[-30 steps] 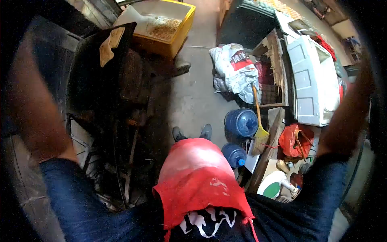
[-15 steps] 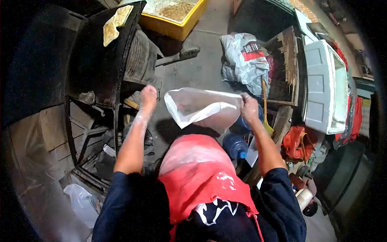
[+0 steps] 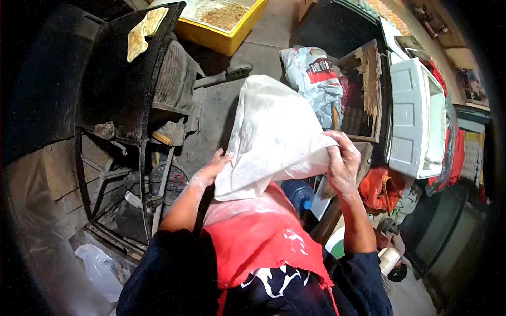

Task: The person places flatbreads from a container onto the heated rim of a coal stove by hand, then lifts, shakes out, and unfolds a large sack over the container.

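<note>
A large white plastic bag (image 3: 274, 129) is spread out in front of my body, its upper part puffed up above the floor. My right hand (image 3: 343, 158) pinches its right corner between thumb and fingers. At the lower left edge, my left hand (image 3: 213, 164) grips the bag, with part of its fingers hidden behind the material. Both hands are dusted with white powder. Below the bag, the red apron (image 3: 263, 226) on my body carries white smears.
A black metal stand (image 3: 113, 89) with flat breads (image 3: 145, 34) on top is at left. A yellow tub (image 3: 226, 39) stands ahead. To the right are a printed sack (image 3: 313, 73), a white foam box (image 3: 411, 116), a blue water bottle (image 3: 299, 195) and an orange-red bag (image 3: 382, 189).
My left hand has come in from the left and taken hold of the bag. The bag has swung up and opened out, while my right hand keeps its corner slightly lower and further right.
</note>
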A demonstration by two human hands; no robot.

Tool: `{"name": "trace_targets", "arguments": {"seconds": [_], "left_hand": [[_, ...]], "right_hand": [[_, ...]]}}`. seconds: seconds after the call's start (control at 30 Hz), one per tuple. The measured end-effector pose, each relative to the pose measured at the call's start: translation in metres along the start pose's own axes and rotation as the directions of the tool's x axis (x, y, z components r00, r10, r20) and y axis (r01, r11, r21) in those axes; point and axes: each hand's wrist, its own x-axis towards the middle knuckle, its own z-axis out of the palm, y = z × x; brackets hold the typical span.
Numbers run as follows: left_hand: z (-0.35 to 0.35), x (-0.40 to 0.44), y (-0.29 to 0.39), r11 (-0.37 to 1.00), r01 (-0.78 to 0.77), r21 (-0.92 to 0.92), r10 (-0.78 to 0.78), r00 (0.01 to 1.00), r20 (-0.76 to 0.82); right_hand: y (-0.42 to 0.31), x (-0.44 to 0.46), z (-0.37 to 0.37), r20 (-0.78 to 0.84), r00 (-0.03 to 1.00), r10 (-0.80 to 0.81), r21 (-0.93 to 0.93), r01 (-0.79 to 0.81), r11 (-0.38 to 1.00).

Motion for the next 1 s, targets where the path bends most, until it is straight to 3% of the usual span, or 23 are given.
{"name": "trace_targets", "arguments": {"seconds": [0.07, 0.13, 0.2, 0.23, 0.27, 0.33, 0.37, 0.4, 0.47, 0.53, 0.57, 0.6, 0.67, 0.7, 0.73, 0.77, 0.8, 0.87, 0.93, 0.97, 1.0], "left_hand": [[0.004, 0.004, -0.01, 0.943, 0.141, -0.301, 0.011, 0.892, 0.452], [0.022, 0.007, -0.015, 0.94, 0.044, -0.338, 0.055, 0.959, 0.277], [0.033, 0.006, 0.011, 0.928, 0.006, -0.373, 0.133, 0.929, 0.346], [0.044, -0.004, 0.035, 0.916, -0.024, -0.402, 0.171, 0.927, 0.333], [0.053, -0.002, 0.051, 0.915, -0.035, -0.402, 0.176, 0.932, 0.318], [0.081, -0.007, 0.082, 0.825, -0.12, -0.552, 0.283, 0.933, 0.221], [0.097, -0.01, 0.097, 0.795, -0.189, -0.577, 0.363, 0.909, 0.203], [0.115, -0.012, 0.109, 0.759, -0.251, -0.601, 0.438, 0.88, 0.185], [0.151, -0.012, 0.127, 0.74, -0.268, -0.617, 0.494, 0.839, 0.229], [0.189, -0.027, 0.137, 0.768, -0.3, -0.567, 0.499, 0.834, 0.234], [0.199, -0.041, 0.141, 0.78, -0.284, -0.558, 0.489, 0.833, 0.259], [0.208, -0.043, 0.139, 0.778, -0.277, -0.564, 0.499, 0.817, 0.288], [0.193, -0.056, 0.139, 0.795, -0.301, -0.526, 0.54, 0.747, 0.389], [0.177, -0.058, 0.143, 0.797, -0.271, -0.539, 0.534, 0.733, 0.422], [0.15, -0.075, 0.15, 0.753, -0.366, -0.547, 0.588, 0.748, 0.309], [0.114, -0.079, 0.151, 0.709, -0.58, -0.401, 0.682, 0.71, 0.177], [0.072, -0.064, 0.142, 0.675, -0.668, -0.314, 0.7, 0.714, -0.017], [-0.012, -0.036, 0.125, 0.677, -0.733, -0.064, 0.654, 0.64, -0.403], [-0.094, 0.009, 0.085, 0.838, -0.529, -0.131, 0.378, 0.737, -0.56], [-0.118, 0.028, 0.069, 0.925, -0.36, -0.124, 0.211, 0.755, -0.621], [-0.148, 0.055, 0.047, 0.955, -0.296, -0.027, 0.222, 0.771, -0.597]], "right_hand": [[0.01, -0.007, -0.013, -0.044, 0.997, -0.071, -0.024, 0.07, 0.997], [0.029, -0.011, -0.025, -0.136, 0.989, -0.066, 0.034, 0.071, 0.997], [0.051, -0.008, -0.046, -0.192, 0.972, 0.135, 0.005, -0.137, 0.991], [0.055, -0.004, -0.049, -0.28, 0.929, 0.242, 0.091, -0.226, 0.97], [0.081, -0.003, -0.06, -0.362, 0.926, 0.105, -0.143, -0.167, 0.976], [0.057, 0.0, -0.059, -0.377, 0.915, -0.146, -0.512, -0.074, 0.856], [0.053, -0.006, -0.057, -0.341, 0.937, -0.077, -0.469, -0.099, 0.878], [0.064, -0.016, -0.052, -0.26, 0.958, 0.125, -0.183, -0.176, 0.967], [0.062, -0.028, -0.021, 0.015, 0.987, 0.157, -0.261, -0.148, 0.954], [0.058, -0.027, 0.008, 0.134, 0.985, 0.109, -0.324, -0.061, 0.944], [0.064, -0.023, 0.016, 0.131, 0.984, 0.118, -0.262, -0.08, 0.962], [0.074, -0.018, 0.028, 0.071, 0.953, 0.294, 0.057, -0.298, 0.953], [0.079, -0.009, 0.03, -0.005, 0.942, 0.336, 0.424, -0.303, 0.854], [0.074, -0.009, 0.026, 0.025, 0.948, 0.316, 0.448, -0.293, 0.845], [0.057, -0.011, 0.018, 0.109, 0.926, 0.362, 0.487, -0.367, 0.793], [0.045, -0.011, 0.005, 0.169, 0.934, 0.315, 0.386, -0.357, 0.851], [0.035, -0.011, -0.008, 0.231, 0.934, 0.272, 0.284, -0.333, 0.899], [0.008, -0.019, -0.026, 0.105, 0.933, 0.344, 0.484, -0.35, 0.802], [0.001, -0.029, -0.051, 0.045, 0.945, 0.323, 0.52, -0.299, 0.8], [0.029, -0.048, -0.086, 0.015, 0.928, 0.372, 0.391, -0.347, 0.852], [0.056, -0.066, -0.121, -0.016, 0.908, 0.419, 0.254, -0.401, 0.88]]}}
